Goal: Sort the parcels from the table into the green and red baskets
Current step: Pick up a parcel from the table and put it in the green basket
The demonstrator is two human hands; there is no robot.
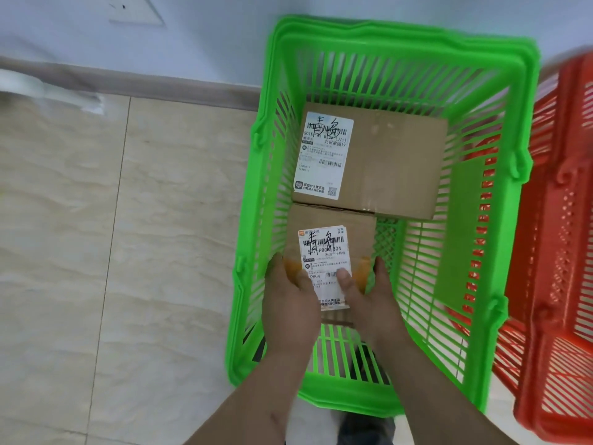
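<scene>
A green basket (pixel 500 200) stands on the floor below me. Inside it, at the far end, lies a large cardboard parcel (pixel 394 162) with a white shipping label. In front of that, a smaller cardboard parcel (pixel 333 226) with a white label is down inside the basket, touching the large one's near edge. My left hand (pixel 290 303) grips its left side with the thumb on the label. My right hand (pixel 369 297) grips its right side, thumb also on the label. The red basket (pixel 558 252) stands directly right of the green one.
Beige floor tiles (pixel 128 252) spread to the left. A pale wall with a skirting board (pixel 160 85) runs along the far side behind both baskets. A dark shoe shows through the green basket's near wall.
</scene>
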